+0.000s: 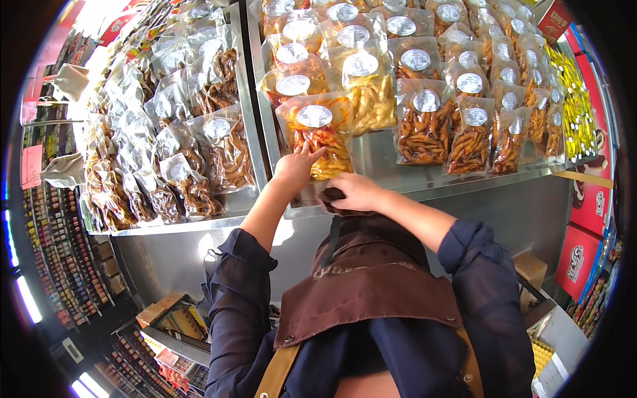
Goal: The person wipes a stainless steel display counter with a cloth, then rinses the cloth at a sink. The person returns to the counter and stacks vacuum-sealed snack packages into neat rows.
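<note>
My left hand (pixel 296 166) presses its fingers on the lower part of a clear packet of orange-yellow snack pieces (pixel 320 132) with a round white label, at the front of a steel display shelf (pixel 424 182). My right hand (pixel 355 192) lies just below that packet at the shelf's front edge, fingers curled over something dark that I cannot make out. More such clear packets (pixel 424 123) stand in rows behind and to the right.
A second steel tray (pixel 199 222) on the left holds several packets of darker brown snacks. Yellow packets (pixel 577 113) and red boxes (pixel 590 199) line the right side. Cardboard boxes and low shelves of goods lie at lower left. I wear a brown apron.
</note>
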Available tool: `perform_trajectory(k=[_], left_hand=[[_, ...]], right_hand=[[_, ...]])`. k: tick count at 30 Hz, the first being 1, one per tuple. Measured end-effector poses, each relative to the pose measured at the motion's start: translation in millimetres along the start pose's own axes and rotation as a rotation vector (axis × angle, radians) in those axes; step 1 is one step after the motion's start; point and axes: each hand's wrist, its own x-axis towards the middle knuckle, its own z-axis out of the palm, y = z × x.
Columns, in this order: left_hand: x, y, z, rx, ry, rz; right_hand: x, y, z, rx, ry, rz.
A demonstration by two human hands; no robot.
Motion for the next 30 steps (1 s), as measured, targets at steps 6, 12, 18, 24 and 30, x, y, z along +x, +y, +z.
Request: perform_trajectory(k=[6, 12, 18, 24, 30], left_hand=[[-1, -5, -4, -0.101, -0.029, -0.015], [-1, 10, -14, -0.138, -0.140, -0.138], [-5, 4, -9, -0.225, -0.038, -0.111], [0, 10, 3, -0.132, 0.047, -0.098], [-2, 18, -4, -0.183, 0.035, -0.148]], right_hand=[[59, -42, 107, -0.161, 0.313, -0.025], [40, -29, 98, -0.272, 0.146, -0.208], [-38, -26, -10, 0.214, 0.303, -0.140], [-41, 45, -58, -0.486, 0.570, 0.133], [-31, 62, -9, -0.692, 0.325, 0.212]])
